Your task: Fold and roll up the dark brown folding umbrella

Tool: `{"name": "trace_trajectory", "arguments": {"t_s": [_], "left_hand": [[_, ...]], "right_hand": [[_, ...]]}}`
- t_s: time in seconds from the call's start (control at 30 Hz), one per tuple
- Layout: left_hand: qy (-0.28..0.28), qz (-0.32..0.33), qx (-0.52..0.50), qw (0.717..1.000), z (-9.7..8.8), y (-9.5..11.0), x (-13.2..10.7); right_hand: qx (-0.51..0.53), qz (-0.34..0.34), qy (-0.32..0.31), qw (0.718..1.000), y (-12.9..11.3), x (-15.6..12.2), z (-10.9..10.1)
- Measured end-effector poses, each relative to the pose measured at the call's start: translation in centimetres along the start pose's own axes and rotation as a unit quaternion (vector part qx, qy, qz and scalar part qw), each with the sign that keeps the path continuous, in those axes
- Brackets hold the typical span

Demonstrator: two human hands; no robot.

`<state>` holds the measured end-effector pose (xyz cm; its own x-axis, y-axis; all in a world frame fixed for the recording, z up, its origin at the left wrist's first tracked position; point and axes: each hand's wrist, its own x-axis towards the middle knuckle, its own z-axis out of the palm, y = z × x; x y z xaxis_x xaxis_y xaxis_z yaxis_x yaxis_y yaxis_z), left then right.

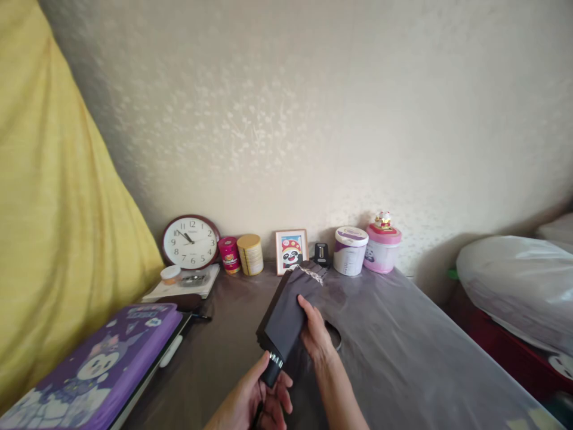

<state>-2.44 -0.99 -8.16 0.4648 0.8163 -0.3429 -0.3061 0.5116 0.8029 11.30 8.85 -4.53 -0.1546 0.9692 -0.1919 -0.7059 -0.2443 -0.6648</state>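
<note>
A folded dark umbrella (285, 316) is held slanting above the table, its black handle toward me and its far end pointing away to the right. My left hand (257, 391) holds the handle end, thumb on the left side and fingers curled beneath. Around the right side of the folded canopy, my right hand (314, 331) is closed, with the thumb lying on the fabric. A patterned edge shows near the umbrella's far end. Beside my right wrist a dark strap loop (335, 335) shows; where it is attached is hidden.
Along the wall stand a clock (191, 242), a pink can (229, 255), a yellow can (250, 255), a framed panda picture (291, 251), a white-purple tub (351, 251) and a pink tub (381, 251). A purple case (98, 364) lies left, below a yellow curtain (58, 197). White plastic bag (514, 286) at right.
</note>
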Motion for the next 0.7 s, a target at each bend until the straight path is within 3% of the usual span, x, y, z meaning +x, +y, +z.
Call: {"name": "trace_trajectory", "arguments": {"t_s": [0.1, 0.23, 0.33, 0.43, 0.57, 0.7], "left_hand": [[-0.088, 0.040, -0.083, 0.992, 0.8, -0.3, 0.9], [-0.147, 0.046, -0.170, 0.973, 1.8, -0.2, 1.9], [-0.154, 0.041, -0.165, 0.973, 2.3, -0.1, 2.0], [-0.105, 0.054, -0.109, 0.987, 2.7, -0.2, 1.5], [0.002, 0.052, -0.014, 0.999, 3.3, -0.6, 0.9], [0.114, 0.044, 0.172, 0.977, 3.4, -1.7, 1.1]], "right_hand": [[0.001, 0.025, -0.010, 1.000, -0.3, -0.2, -0.9], [-0.012, 0.055, -0.019, 0.998, -0.3, -0.6, -1.4], [-0.022, 0.056, -0.010, 0.998, -0.2, -0.8, -1.5], [-0.045, 0.040, -0.015, 0.998, 0.0, -0.8, -1.7], [-0.099, 0.017, -0.018, 0.995, 0.2, -0.9, -1.7], [-0.133, -0.002, 0.001, 0.991, 0.1, -1.2, -1.4]]}}
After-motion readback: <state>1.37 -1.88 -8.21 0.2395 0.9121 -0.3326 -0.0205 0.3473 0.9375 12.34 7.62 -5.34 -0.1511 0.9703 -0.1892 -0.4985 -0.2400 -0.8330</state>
